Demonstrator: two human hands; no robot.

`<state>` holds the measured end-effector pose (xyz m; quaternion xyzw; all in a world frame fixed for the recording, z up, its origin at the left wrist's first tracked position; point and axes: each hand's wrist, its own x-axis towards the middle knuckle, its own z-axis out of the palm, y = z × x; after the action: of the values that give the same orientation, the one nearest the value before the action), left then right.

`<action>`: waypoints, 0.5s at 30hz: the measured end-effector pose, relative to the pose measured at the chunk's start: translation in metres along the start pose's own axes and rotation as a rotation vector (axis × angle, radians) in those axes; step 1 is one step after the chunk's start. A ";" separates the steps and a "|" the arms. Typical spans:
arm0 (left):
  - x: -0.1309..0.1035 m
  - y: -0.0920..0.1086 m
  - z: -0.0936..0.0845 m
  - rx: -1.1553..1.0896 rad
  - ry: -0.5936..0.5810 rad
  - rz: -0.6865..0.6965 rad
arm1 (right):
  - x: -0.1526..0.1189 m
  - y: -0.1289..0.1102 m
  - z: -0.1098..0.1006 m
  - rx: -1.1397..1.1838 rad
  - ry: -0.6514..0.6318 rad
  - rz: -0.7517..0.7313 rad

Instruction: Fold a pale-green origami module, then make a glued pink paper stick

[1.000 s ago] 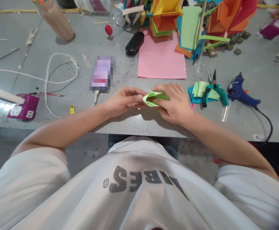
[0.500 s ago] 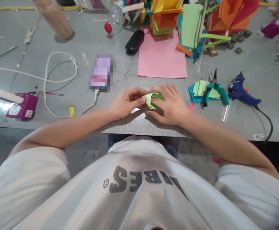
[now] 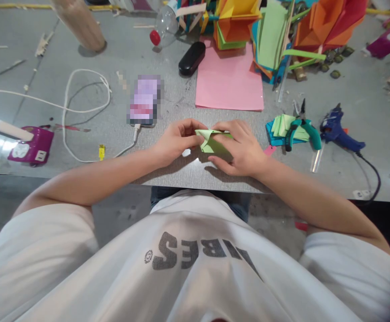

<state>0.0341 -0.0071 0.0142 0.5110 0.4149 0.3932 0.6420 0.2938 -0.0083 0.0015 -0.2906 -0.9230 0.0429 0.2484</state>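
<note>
Pink sheet (image 3: 230,85) is serving as landmark. The folded green paper (image 3: 219,146) is sitting between both hands, on the person's side of the sheet, near its close edge. Left hand (image 3: 178,141) is pinching the paper's left end, thumb and forefinger nearly together on it, other fingers curling behind (their exact grip is hidden). Right hand (image 3: 243,147) is spreading loosely over the right end, fingers reaching over the top; its thumb is standing apart by the lower edge, and whether it is touching I cannot tell.

My judgement on the fold: the left pinch is doing the steadying, so it should be staying light but firm. Right fingertips should be pressing flat along the crease; poking would likely be wrinkling it. Edges should be meeting before any hard pressing. Right of the sheet, and closer in, pliers (image 3: 302,121) are lying over small papers (image 3: 279,126).
</note>
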 end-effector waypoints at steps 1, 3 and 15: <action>0.000 0.000 0.000 0.001 0.001 -0.010 | 0.000 -0.001 0.001 -0.007 0.004 -0.010; 0.000 0.000 0.000 -0.014 0.003 -0.032 | -0.001 -0.003 0.003 -0.039 0.020 -0.032; 0.004 0.000 0.000 -0.164 0.051 -0.061 | -0.008 -0.009 0.004 -0.178 0.060 -0.149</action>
<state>0.0358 -0.0040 0.0139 0.4336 0.4128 0.4190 0.6827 0.2929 -0.0196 -0.0030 -0.2433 -0.9344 -0.0665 0.2516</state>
